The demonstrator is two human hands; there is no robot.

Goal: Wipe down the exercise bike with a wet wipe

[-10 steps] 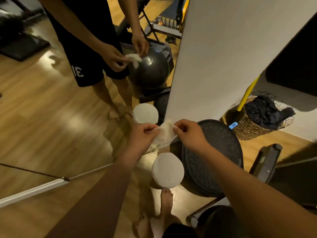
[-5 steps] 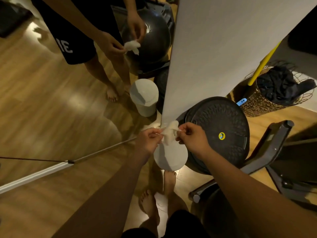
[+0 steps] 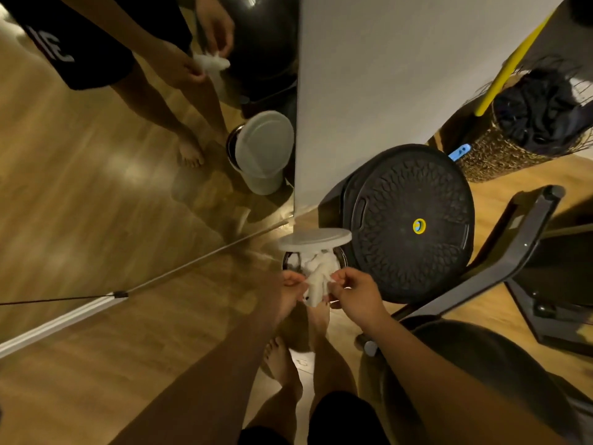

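Head view: two hands pinching a wet wipe over an open bin

Both hands are meeting just below centre, toward 6 o'clock. The left hand (image 3: 290, 289) and the right hand (image 3: 356, 292) are each pinching an edge of the crumpled wet wipe (image 3: 317, 284), which is hanging between them. Directly beneath, a small bin (image 3: 286, 259) is standing with its pale lid (image 3: 316, 239) tipped up. White crumpled material is showing inside, though I cannot tell where it ends and the held wipe begins.

A black disc with a yellow centre (image 3: 410, 226) is leaning against the white wall (image 3: 401, 75) at 3 o'clock, just beside the bin. The exercise bike (image 3: 513, 252) is reaching in from 4 o'clock, its dark bar crowding the floor near the person's feet. A mirror (image 3: 128, 155) is filling 8 to 12 o'clock, its lower edge meeting the wooden floor (image 3: 96, 380), which is lying open at 7 o'clock.

At 2 o'clock a woven basket (image 3: 487, 162) is holding dark cloth (image 3: 539, 114), with a yellow pole (image 3: 513, 59) rising beside it.
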